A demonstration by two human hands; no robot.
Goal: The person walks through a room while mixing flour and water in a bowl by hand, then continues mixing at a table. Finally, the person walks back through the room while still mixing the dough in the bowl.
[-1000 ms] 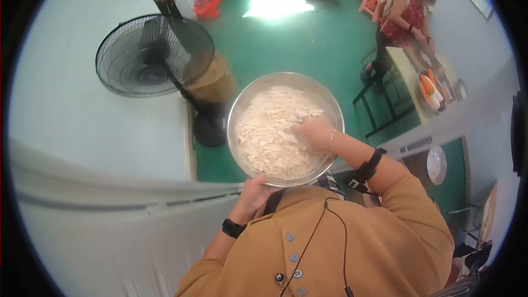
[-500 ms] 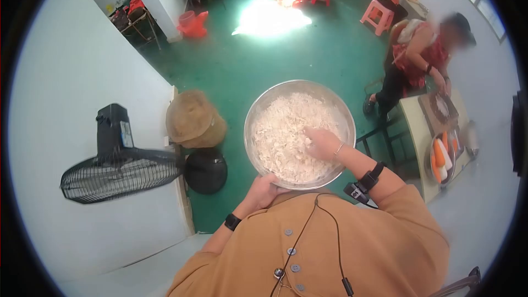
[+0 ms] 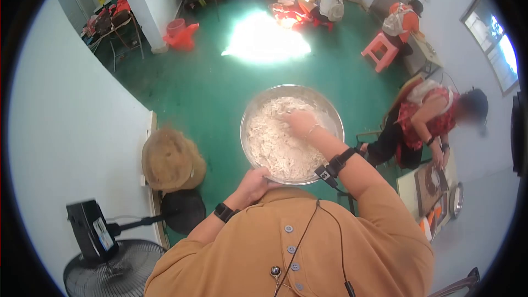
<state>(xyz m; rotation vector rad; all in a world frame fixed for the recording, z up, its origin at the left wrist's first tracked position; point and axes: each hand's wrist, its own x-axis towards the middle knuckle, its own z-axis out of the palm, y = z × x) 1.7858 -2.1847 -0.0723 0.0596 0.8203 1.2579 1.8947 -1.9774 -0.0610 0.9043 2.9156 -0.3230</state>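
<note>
The steel mixing bowl (image 3: 258, 111) is held up against the person's chest, above the green floor (image 3: 220, 93). The left hand (image 3: 253, 182) clasps its near rim. The right hand (image 3: 301, 122) rests loosely curled in the flaky white dough mix (image 3: 275, 146), toward the bowl's far side.

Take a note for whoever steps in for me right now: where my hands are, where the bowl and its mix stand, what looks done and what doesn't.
Left hand: gripping the near rim of the metal bowl, close to the body.
Right hand: down in the flaky white mix on the far side, fingers partly buried.
Done: the mix is all in the bowl, loose and shaggy.
Left: it has not yet formed one lump.
</note>
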